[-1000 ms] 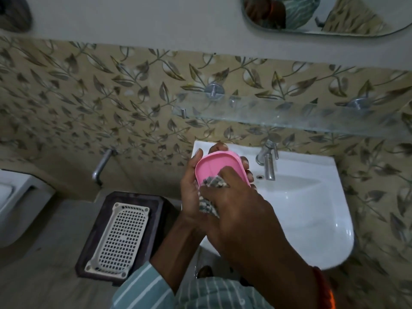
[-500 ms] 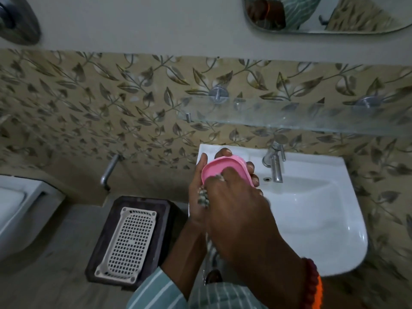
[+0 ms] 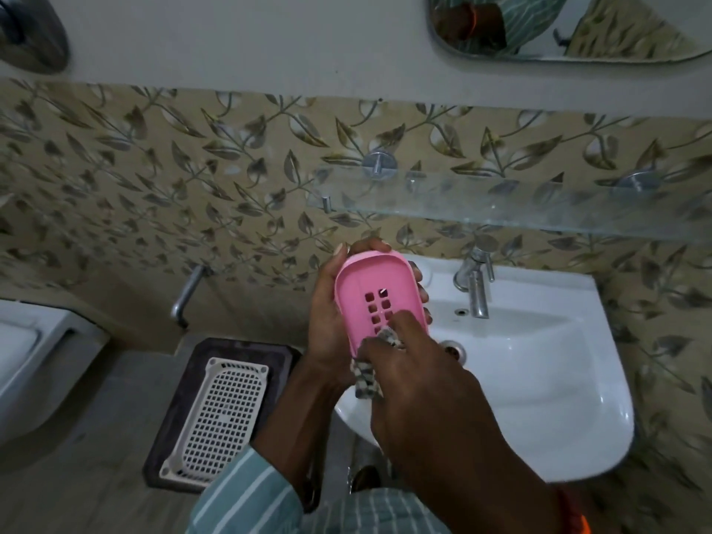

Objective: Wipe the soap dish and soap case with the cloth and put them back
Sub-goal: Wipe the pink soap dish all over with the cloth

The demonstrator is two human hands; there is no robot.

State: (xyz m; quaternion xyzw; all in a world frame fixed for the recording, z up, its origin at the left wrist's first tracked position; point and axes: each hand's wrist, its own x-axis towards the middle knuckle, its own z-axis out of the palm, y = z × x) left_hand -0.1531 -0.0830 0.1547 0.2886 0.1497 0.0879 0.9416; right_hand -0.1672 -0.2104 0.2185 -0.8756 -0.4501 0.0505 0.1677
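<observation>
My left hand (image 3: 327, 302) grips the pink soap dish (image 3: 375, 298), fingers curled round its far end and right side, thumb along the left rim. The dish is held in the air over the left rim of the white sink (image 3: 539, 379), hollow side toward me, tilted on end. A block of small square drain holes shows in its floor.

My right hand (image 3: 431, 395) pinches the cloth (image 3: 366, 375), a checked rag, fingertips pressing it into the near end of the dish just below the holes. A fold of the cloth hangs out under the dish between my two hands.

Chrome tap (image 3: 476, 287) stands at the sink's back edge, right of the dish and apart from it. Glass shelf (image 3: 501, 210) runs along the leaf-patterned wall above the sink. Mirror (image 3: 558, 28) at the top right edge.

On the floor left of the sink: a white perforated tray (image 3: 219, 418) lying on a dark mat (image 3: 185, 383). I cannot tell whether this tray is the soap case. White toilet (image 3: 34, 364) at the left edge. Striped sleeve (image 3: 246, 495) on my left arm.
</observation>
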